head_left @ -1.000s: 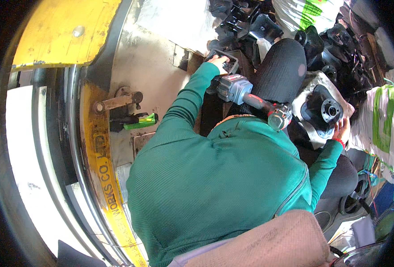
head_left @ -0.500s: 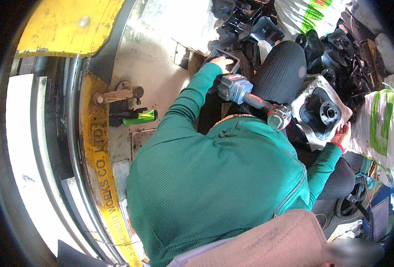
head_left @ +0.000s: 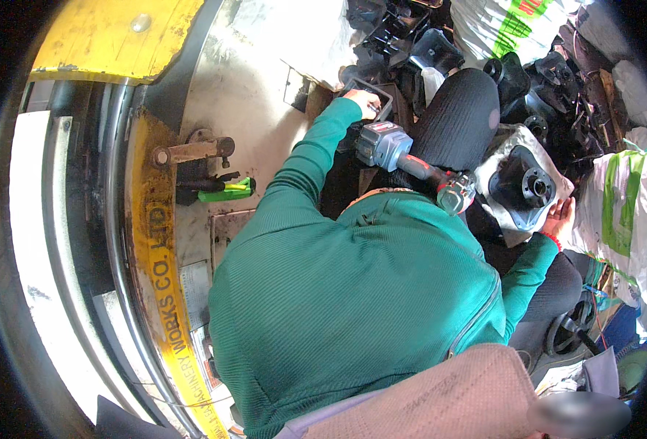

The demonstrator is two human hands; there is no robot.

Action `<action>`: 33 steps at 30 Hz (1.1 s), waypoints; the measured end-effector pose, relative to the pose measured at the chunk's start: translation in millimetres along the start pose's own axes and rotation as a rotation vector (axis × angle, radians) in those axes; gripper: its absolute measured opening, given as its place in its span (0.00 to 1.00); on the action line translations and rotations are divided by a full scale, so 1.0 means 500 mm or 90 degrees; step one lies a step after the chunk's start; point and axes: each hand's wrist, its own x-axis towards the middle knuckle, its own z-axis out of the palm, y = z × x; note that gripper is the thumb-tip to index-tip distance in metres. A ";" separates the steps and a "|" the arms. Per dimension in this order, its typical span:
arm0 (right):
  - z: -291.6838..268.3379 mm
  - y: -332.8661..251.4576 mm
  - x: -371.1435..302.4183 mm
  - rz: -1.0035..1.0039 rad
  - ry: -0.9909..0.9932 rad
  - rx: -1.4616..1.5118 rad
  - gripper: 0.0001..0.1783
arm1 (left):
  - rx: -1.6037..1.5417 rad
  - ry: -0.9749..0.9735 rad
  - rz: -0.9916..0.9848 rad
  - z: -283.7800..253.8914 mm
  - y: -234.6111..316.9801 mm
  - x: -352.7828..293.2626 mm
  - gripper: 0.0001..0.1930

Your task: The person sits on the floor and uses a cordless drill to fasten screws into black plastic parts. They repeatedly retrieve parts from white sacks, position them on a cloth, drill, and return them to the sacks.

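My left hand point(head_left: 364, 104) reaches into a dark rectangular bin point(head_left: 388, 102), its fingers bent together; whatever they pinch is too small to make out. A grey and black cordless power tool with a red trim point(head_left: 420, 164) lies across my lap, below that hand. To the right, a black flanged metal part with a round, holed hub point(head_left: 524, 187) rests on a pale cloth-like sheet point(head_left: 505, 150) over my leg. My right hand point(head_left: 559, 217) is beside the part's lower right edge, fingers stretched and slightly apart, not wrapped round it.
Several black metal parts point(head_left: 411, 40) are heaped at the far side. White sacks with green stripes point(head_left: 619, 205) stand at the right and far right. At the left is a yellow machine frame point(head_left: 155, 241) with a lever point(head_left: 199, 151) and a green-handled tool point(head_left: 226, 190).
My left fingers have curled closer together inside the bin. The black flanged part looks slightly turned and tilted on the sheet, with my right hand still beside it. The view has shifted a little.
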 end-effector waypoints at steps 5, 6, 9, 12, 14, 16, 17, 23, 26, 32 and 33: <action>0.116 -0.003 -0.089 0.051 -0.247 0.066 0.20 | -0.313 -0.096 -0.177 -0.046 0.004 -0.031 0.13; 0.180 -0.006 -0.138 0.067 -0.295 0.069 0.19 | -0.328 -0.095 -0.168 -0.056 0.015 -0.038 0.14; 0.339 0.020 -0.219 0.323 -0.571 0.156 0.18 | -0.441 -0.062 -0.170 -0.056 -0.010 -0.043 0.16; 0.465 0.081 -0.294 0.448 -0.586 0.079 0.21 | -0.446 -0.056 -0.197 -0.065 -0.005 -0.046 0.19; 0.525 0.147 -0.308 0.544 -0.608 0.008 0.26 | -0.438 -0.033 -0.184 -0.087 -0.004 -0.068 0.18; 0.563 0.192 -0.330 0.579 -0.570 -0.060 0.29 | -0.452 -0.043 -0.134 -0.126 0.025 -0.084 0.17; 0.579 0.208 -0.346 0.587 -0.551 -0.092 0.30 | -0.457 -0.049 -0.109 -0.151 0.051 -0.092 0.16; 0.564 0.210 -0.378 0.680 -0.584 0.098 0.31 | -0.424 -0.134 0.129 -0.192 0.338 -0.120 0.12; 0.495 0.159 -0.347 0.574 -0.563 0.240 0.23 | -0.217 -0.095 0.271 -0.137 0.449 -0.095 0.14; 0.331 0.090 -0.298 0.427 -0.414 0.401 0.19 | -0.155 -0.022 0.537 -0.019 0.588 -0.046 0.13; 0.311 0.082 -0.295 0.403 -0.414 0.416 0.18 | -0.134 -0.019 0.560 -0.004 0.605 -0.043 0.11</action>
